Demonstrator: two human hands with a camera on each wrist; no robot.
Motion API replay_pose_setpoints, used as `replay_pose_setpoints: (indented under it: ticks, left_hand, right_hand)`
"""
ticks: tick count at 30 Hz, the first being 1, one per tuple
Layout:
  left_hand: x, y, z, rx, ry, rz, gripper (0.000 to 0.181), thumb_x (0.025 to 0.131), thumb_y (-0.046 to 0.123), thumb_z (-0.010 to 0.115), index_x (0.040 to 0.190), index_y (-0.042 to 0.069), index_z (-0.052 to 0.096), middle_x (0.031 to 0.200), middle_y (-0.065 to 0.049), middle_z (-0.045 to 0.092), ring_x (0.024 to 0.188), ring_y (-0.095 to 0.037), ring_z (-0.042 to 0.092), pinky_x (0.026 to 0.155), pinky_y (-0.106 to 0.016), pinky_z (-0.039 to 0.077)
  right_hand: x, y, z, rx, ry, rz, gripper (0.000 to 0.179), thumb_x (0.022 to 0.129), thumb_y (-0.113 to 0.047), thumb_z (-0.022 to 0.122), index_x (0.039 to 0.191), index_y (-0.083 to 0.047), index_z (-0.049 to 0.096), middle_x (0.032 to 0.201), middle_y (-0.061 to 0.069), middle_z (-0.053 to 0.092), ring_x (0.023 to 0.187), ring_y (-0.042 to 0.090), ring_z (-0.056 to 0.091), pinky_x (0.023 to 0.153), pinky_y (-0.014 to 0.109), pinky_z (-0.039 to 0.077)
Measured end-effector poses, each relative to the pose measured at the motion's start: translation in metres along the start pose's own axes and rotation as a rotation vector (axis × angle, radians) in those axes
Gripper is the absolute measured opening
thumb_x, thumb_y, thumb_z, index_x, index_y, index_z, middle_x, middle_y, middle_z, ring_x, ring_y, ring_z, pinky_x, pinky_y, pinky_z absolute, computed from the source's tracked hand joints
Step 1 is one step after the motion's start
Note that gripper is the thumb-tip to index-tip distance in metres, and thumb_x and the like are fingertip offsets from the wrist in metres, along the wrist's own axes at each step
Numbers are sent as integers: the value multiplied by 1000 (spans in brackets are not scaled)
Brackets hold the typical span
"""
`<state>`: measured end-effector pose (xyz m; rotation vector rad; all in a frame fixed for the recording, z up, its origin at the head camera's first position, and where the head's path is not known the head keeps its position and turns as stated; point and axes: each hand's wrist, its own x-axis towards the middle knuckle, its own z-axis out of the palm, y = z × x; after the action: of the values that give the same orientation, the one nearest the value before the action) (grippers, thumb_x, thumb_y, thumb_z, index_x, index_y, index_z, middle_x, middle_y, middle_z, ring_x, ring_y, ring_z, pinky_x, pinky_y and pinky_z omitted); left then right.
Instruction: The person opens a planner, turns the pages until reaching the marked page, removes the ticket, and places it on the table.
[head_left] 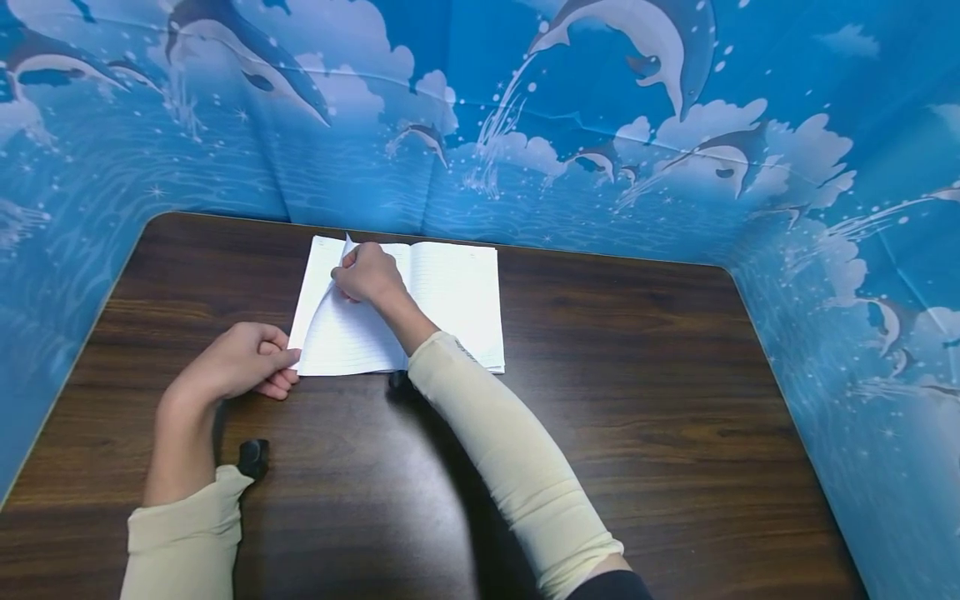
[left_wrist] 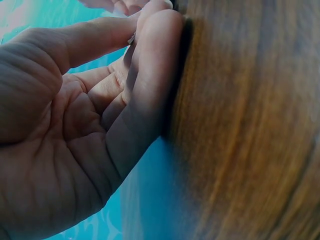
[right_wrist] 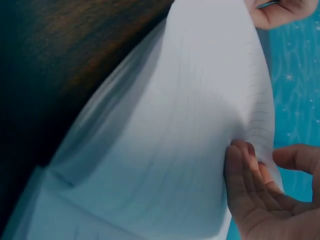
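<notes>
An open notebook (head_left: 457,292) with ruled white pages lies near the table's far edge. At its lower left corner, my left hand (head_left: 251,358) pinches the paper between thumb and forefinger. In the left wrist view, a thin paper edge shows between the left thumb (left_wrist: 100,40) and finger. My right hand (head_left: 369,273) is over the upper part of the left side, beside a raised, curving page (right_wrist: 190,125). In the right wrist view, its extended fingers (right_wrist: 250,185) touch this page near its edge, the thumb standing apart from them.
The dark wooden table (head_left: 637,400) extends toward me and to the right. A blue dolphin-print curtain (head_left: 480,125) encloses its back and sides. Pale sleeves (head_left: 510,458) cover the forearms, and a small black device (head_left: 253,458) sits at the left wrist.
</notes>
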<state>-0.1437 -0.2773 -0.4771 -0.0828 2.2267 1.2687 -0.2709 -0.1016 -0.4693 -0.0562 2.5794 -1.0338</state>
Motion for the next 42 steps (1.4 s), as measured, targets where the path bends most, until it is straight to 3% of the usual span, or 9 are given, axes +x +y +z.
replay_pose_setpoints:
  ticks: [2,5,13,16,22,32,38,42]
  left_hand:
    - [0,0,1,-7,0,1,26,113,10,53,120,-15,55,81,-4,74,69,-11,74,67,-29,67]
    - [-1,1,1,-9,4,-1,27,113,10,52,120,-15,55,81,-5,74,68,-11,73,67,-29,67]
    - [-3,2,0,1,24,-5,53,118,30,39,128,-18,57,81,-5,73,69,-12,75,68,-30,67]
    - [-2,1,0,7,21,-15,50,116,33,47,122,-14,59,80,-4,73,69,-12,74,67,-30,67]
    - [-1,2,0,40,17,-15,27,110,16,63,115,-9,55,76,-2,74,67,-12,73,64,-29,66]
    - [-3,8,2,55,30,-19,27,108,12,64,116,-11,55,74,-1,74,66,-12,73,62,-29,66]
    - [-1,7,3,60,37,-24,24,108,11,64,113,-10,55,72,-1,74,64,-12,72,61,-29,65]
    - [-1,7,3,67,40,-31,23,108,11,65,111,-9,55,72,-2,74,63,-12,72,60,-29,65]
  right_hand:
    - [20,10,14,-36,7,4,12,99,-27,71,89,-20,70,65,-3,72,63,12,66,58,24,50]
    - [35,17,27,-61,27,3,11,96,-27,73,85,-23,71,67,-5,70,65,12,65,58,24,49]
    - [-15,-6,5,-171,38,-87,18,98,-33,79,106,-18,80,102,-5,78,87,10,66,75,21,54]
    - [-23,-8,4,-242,33,-136,26,94,-26,84,117,-17,77,104,-5,76,88,10,64,77,21,53]
    - [-23,-7,7,-313,24,-194,35,92,-18,87,124,-18,72,93,-5,69,82,11,61,74,23,52]
    - [-22,-6,7,-320,19,-192,38,91,-18,87,126,-19,73,98,-6,70,87,10,62,76,22,52]
    - [-28,-6,0,-293,-22,-165,41,90,-12,87,128,-18,73,101,-4,69,84,11,63,71,22,52]
    - [-30,-4,-7,-307,-55,-181,38,91,-12,86,127,-16,73,104,-3,72,86,11,65,75,23,54]
